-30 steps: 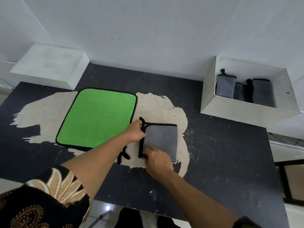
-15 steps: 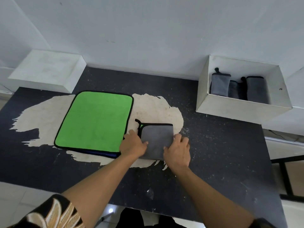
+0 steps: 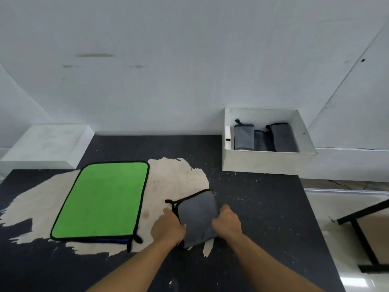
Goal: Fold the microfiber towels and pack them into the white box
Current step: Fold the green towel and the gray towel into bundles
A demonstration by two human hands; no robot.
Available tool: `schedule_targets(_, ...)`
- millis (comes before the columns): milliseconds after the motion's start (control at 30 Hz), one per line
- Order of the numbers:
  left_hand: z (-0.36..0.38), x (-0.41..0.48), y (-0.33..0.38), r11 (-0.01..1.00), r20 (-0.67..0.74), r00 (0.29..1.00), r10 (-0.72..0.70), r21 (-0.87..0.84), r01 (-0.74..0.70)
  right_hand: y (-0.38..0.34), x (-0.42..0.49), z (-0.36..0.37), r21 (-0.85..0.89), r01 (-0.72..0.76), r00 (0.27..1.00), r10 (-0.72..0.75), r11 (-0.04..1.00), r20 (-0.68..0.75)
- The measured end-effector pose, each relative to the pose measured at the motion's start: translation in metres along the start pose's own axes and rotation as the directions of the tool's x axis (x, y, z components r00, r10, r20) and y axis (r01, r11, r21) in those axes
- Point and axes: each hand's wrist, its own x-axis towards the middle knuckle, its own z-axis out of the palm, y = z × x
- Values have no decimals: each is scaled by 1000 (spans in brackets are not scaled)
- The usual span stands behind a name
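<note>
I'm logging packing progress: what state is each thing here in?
Grey towel: folded, held at both side edges.
Left grip: pinches grey towel's left edge.
Right grip: holds its right edge.
Green towel: spread flat, unfolded.
White box: open, folded grey towels inside.

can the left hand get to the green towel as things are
Probably yes: the green towel lies flat just left of the left hand with only bare table between, though that hand holds the folded grey towel.
</note>
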Motion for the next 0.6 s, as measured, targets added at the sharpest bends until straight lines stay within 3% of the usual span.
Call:
schedule_targets(33, -2, -4, 8, 996, -83, 996, 30, 89, -23, 5, 1, -4, -14, 16, 1000, -16, 1000, -1)
schedule_targets(100, -3, -5, 25, 931, -195, 949, 249, 320, -178, 15, 1, -12, -73, 61, 998, -61, 995, -7)
schedule_targets(167, -3, 3, 40, 786, -148, 850, 505, 485, -382, 22, 0, -18, -105, 79, 997, -81, 991, -14)
schedule_targets(233, -4, 12, 56, 612, -13, 758, 652, 599, -516, 28, 1, -22, -112, 85, 996, -85, 990, -3)
schedule_targets(333, -3, 22, 80, 369, 191, 644, 741, 685, -628, 33, 3, -27, -135, 100, 995, -98, 986, 25)
schedule_targets(433, 2, 30, 98, 189, 352, 567, 745, 704, -685, 37, 7, -27, -165, 137, 990, -138, 977, 1)
schedule_targets(500, 2, 32, 107, 122, 401, 536, 743, 706, -698, 41, 10, -28, -165, 157, 986, -163, 974, -21)
schedule_targets(600, 1, 33, 114, 113, 361, 504, 784, 716, -688, 45, 13, -28, -160, 145, 989, -150, 976, -18)
